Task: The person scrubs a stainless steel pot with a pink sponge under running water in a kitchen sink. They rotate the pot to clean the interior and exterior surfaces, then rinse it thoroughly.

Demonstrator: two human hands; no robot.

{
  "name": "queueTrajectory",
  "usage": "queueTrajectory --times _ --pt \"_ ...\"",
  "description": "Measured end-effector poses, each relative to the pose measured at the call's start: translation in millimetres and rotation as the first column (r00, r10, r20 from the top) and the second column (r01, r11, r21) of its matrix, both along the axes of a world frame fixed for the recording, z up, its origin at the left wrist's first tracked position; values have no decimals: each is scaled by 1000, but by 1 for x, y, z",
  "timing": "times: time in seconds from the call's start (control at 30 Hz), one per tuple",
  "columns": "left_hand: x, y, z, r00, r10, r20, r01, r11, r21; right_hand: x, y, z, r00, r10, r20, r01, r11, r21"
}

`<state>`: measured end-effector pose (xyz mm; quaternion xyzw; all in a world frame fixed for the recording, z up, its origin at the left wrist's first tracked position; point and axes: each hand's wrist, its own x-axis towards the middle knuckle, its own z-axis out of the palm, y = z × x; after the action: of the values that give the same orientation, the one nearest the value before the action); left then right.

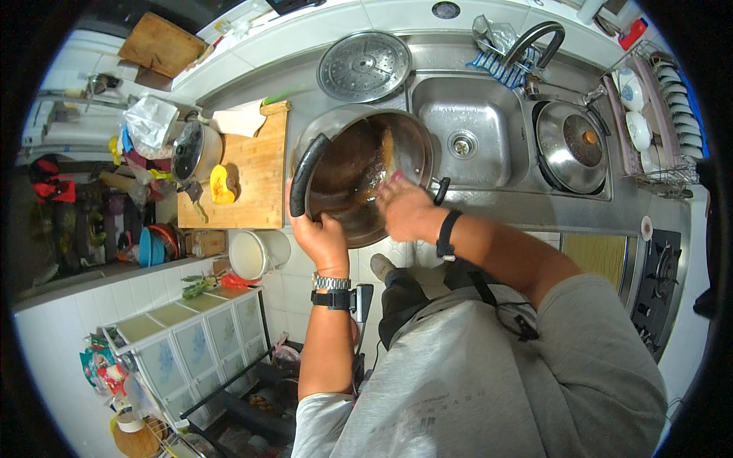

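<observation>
A large stainless steel pot (349, 166) is tilted towards me at the counter's edge, left of the sink, its wet brownish inside showing. My left hand (322, 237) grips the pot's rim side by the black handle (307, 174), thumb towards the opening. My right hand (401, 206) reaches into the pot's mouth, blurred, by a streak of foamy yellowish liquid; a bit of pink shows at its fingertips, and whether it holds something cannot be told. A perforated steel steamer plate (365, 66) lies on the counter behind the pot.
At right are the steel sink (469, 103), black faucet (538, 43), a lidded wok (572, 147) and a dish rack (658, 114). At left, a wooden cutting board (260, 154) bears a cut pumpkin piece (222, 184) and lidded pot (197, 151). Below stands a white bucket (257, 255).
</observation>
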<state>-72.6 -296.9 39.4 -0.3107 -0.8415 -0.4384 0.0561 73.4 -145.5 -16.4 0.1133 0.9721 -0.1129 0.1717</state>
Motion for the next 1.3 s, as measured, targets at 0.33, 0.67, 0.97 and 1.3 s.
queueTrajectory --times 0.33,0.67,0.97,1.3 --pt "1 3 9 1000 -4 -13 5 999 42 -27 -35 -14 973 -106 -207 -54 762 -646" --pt "-1 -2 1 998 24 -50 -21 998 57 15 60 1 964 216 158 -260 891 371" --pt "0 1 2 999 30 -46 -24 993 115 19 -34 28 986 -39 -163 -41 887 -461" --pt "1 0 1 997 73 -12 -72 996 60 28 -14 20 977 -9 -211 -89 890 -447"
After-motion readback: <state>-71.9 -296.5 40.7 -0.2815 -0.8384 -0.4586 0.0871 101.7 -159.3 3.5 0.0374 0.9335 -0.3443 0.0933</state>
